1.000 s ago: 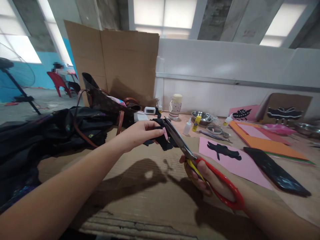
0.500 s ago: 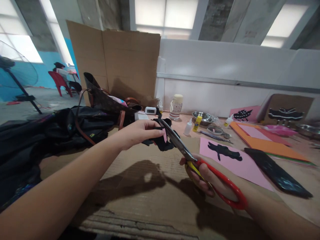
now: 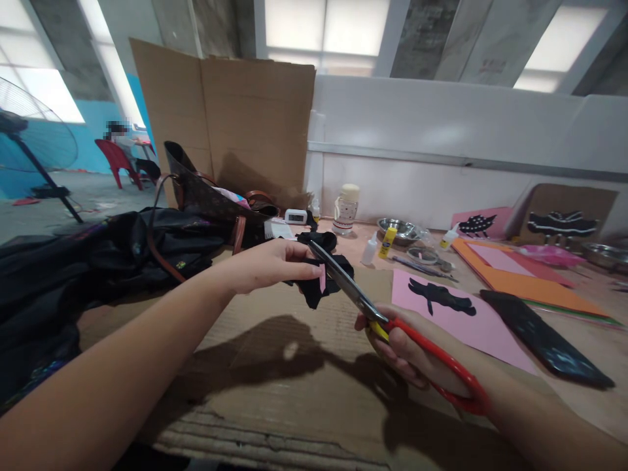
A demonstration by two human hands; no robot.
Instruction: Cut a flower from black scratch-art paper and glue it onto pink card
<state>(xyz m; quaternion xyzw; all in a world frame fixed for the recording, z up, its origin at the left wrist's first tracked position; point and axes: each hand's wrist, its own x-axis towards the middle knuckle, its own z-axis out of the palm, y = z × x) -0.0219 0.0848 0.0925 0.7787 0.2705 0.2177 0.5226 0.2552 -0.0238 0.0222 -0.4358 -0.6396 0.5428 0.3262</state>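
Between the thumb and fingers of my left hand (image 3: 275, 265) is a piece of black fabric (image 3: 311, 292), with a small pink strip (image 3: 322, 279) lying against it by the thumb. My right hand (image 3: 407, 350) grips scissors (image 3: 350, 286) with red and yellow handles. Their blades point up and left across the black fabric, and look nearly closed; whether cloth lies between them I cannot tell. More black material (image 3: 318, 241) shows just behind the blade tips. To the right, a pink sheet (image 3: 490, 343) bears a black cut-out shape (image 3: 441, 297).
Cardboard (image 3: 235, 399) covers the table under my hands. A black phone (image 3: 544, 337) lies at right, near orange sheets (image 3: 534, 284). Farther back stand a glue bottle (image 3: 369, 250), a glue stick (image 3: 387, 243), a metal bowl (image 3: 398, 230) and a cup (image 3: 346, 209). A brown bag (image 3: 210, 196) is at left.
The scissor handles have come together, so the blades are closer. The black fabric in my left hand has shifted, a pointed end now hanging lower. My left hand moved slightly left.
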